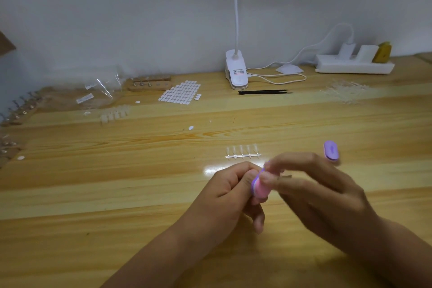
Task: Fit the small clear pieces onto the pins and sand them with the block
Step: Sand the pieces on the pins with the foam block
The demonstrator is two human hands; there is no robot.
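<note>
While L hand (229, 194) grips the pink block (259, 188) over the wood surface (93, 194) and blurred R hand (311, 184) curls against it (hold unclear), clear pieces (243, 153) lie just beyond, clip lamp (236, 70) by the wall (117, 7).

Your left hand (231, 192) holds the pink sanding block (260, 190) above the bench (117, 194), and your blurry right hand (311, 184) touches its top.
</note>
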